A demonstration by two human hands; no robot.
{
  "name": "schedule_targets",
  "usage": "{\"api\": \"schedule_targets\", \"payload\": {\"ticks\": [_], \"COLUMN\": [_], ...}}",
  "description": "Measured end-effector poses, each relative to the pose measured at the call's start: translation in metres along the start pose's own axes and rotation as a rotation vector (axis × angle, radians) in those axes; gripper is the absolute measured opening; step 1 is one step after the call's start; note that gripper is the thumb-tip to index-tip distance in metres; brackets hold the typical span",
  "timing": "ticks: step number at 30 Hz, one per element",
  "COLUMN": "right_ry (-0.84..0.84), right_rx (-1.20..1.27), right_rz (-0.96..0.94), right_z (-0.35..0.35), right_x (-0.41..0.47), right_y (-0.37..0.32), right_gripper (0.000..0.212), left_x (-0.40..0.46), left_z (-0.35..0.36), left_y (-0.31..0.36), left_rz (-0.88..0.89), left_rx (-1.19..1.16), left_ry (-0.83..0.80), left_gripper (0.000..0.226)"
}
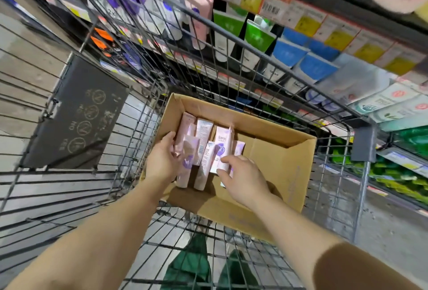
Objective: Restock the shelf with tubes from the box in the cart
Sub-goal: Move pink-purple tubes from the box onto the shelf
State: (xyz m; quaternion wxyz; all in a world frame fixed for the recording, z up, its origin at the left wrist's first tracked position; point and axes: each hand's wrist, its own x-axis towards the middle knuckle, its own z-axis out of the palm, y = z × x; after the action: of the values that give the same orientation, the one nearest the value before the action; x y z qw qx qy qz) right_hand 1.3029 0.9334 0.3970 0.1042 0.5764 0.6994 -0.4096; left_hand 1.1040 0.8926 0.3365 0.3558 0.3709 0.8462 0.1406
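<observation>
the scene is dim and evenly lit, with soft light falling from above and no hard glare. the inside of the cardboard box (pixel 273 150) is darker along its near wall, and the forearms throw a faint shadow there. the wide-angle lens bends the wire cart (pixel 208 42) and the shelf (pixel 324 23) into curves toward the edges. products and price labels on the shelf are smeared by motion blur; print on the tubes (pixel 203 150) is barely legible.

Grey concrete floor (pixel 34 63) runs beside dim store shelving with yellow price labels (pixel 308 25).
</observation>
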Motion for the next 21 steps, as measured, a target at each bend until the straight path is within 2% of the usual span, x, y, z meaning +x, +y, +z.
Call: {"api": "schedule_targets", "payload": {"ticks": [8,14,16,18,21], "right_ry": [-0.018,-0.036,-0.048,-0.05,-0.053], "right_rx": [0.013,-0.005,-0.008,0.023,0.111], "right_rz": [0.014,0.034,0.045,0.057,0.076], "right_z": [0.013,0.018,0.02,0.023,0.022], "right_x": [-0.001,0.01,0.011,0.01,0.01], "right_y": [0.015,0.025,0.027,0.028,0.024], "right_gripper": [0.039,0.039,0.039,0.039,0.04], "left_x": [0.005,0.01,0.007,0.006,0.003], "left_z": [0.024,0.053,0.054,0.048,0.03], "left_y": [0.003,0.0,0.006,0.011,0.017], "left_rz": [-0.111,-0.02,-0.035,-0.075,-0.102], "left_rx": [-0.199,0.01,-0.066,-0.158,-0.241], "left_ry": [-0.057,0.016,0.014,-0.043,-0.142], "left_gripper": [0.064,0.026,0.033,0.053,0.054]}}
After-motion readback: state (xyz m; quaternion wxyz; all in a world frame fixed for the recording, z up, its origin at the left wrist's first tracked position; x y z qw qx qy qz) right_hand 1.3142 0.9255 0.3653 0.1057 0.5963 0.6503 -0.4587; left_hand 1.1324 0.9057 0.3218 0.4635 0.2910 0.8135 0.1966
